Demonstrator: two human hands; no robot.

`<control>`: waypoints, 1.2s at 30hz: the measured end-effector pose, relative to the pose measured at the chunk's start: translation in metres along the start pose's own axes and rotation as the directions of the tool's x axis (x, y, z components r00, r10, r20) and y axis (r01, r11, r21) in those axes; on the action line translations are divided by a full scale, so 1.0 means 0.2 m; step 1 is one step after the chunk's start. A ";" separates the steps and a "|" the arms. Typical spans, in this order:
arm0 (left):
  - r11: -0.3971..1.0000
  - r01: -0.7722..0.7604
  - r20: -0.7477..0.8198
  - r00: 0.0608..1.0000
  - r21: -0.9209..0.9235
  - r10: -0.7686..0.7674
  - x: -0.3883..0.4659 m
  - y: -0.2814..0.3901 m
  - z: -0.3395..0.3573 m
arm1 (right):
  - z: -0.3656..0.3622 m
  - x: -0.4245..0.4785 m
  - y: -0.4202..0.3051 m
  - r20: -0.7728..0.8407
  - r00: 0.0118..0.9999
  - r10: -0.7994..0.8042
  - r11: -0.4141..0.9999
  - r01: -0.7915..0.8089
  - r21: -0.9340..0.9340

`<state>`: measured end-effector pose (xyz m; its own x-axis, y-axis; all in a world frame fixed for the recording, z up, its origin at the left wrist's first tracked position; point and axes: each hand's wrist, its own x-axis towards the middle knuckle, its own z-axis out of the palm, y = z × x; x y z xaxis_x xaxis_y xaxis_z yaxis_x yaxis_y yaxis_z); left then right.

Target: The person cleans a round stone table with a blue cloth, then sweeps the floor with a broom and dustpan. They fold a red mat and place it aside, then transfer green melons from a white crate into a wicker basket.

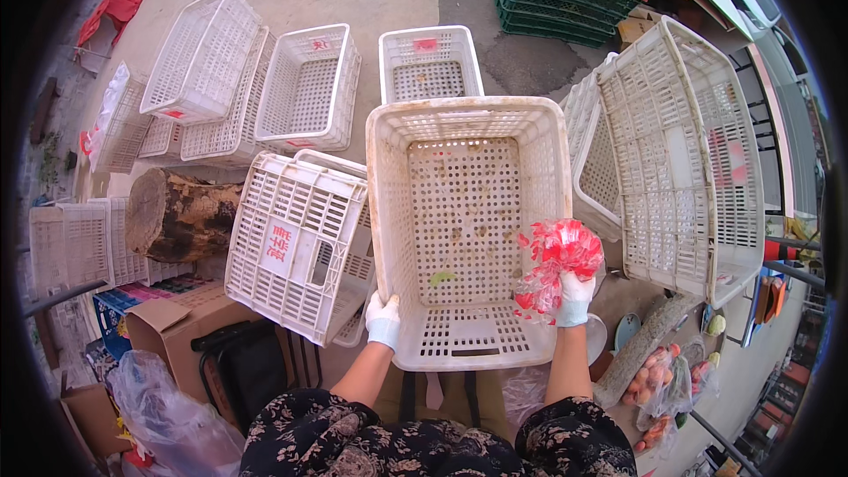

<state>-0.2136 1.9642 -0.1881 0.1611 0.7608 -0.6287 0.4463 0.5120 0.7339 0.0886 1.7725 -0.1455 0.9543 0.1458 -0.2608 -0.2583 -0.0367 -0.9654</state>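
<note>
A large white plastic crate [467, 338], dirty along its rim, stands tilted before me with its open top facing me. A green leaf scrap [442, 277] lies inside it. My left hand [383, 321], in a white glove, grips the crate's left rim near the lower corner. At the crate's right side my gloved right hand [575, 298] holds a crumpled bunch of red and clear plastic film [563, 252]. Whether that hand also grips the rim cannot be told. Left of the crate, another white crate [291, 238] with red writing leans on its side.
Stacked white crates [305, 86] stand at the back left, and tall tilted ones [662, 159] at the right. A log [179, 212], a cardboard box [192, 311] and a black folding chair [248, 358] are at left. Green crates [556, 6] stand behind; bagged fruit [649, 377] lies lower right.
</note>
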 end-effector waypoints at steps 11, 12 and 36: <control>0.966 -0.253 -0.129 0.961 -0.044 0.246 0.79 0.92 0.32 | 0.95 1.03 -0.42 0.202 0.975 -0.091 0.984 0.057 0.168; 0.962 -0.259 -0.140 0.959 -0.090 0.246 0.86 1.00 0.34 | 1.04 1.11 -0.44 0.236 0.965 -0.114 0.979 0.069 0.192; 0.810 -0.147 -0.528 0.690 0.568 0.495 2.66 2.09 -0.73 | 3.15 0.99 0.19 0.630 0.724 0.282 0.902 -0.423 0.082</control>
<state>-0.0703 2.6410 -0.1772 -0.1329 0.9889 0.0656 0.8376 0.0767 0.5408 0.1738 2.4231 -0.2326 0.5231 0.7177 -0.4597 -0.6491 -0.0141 -0.7606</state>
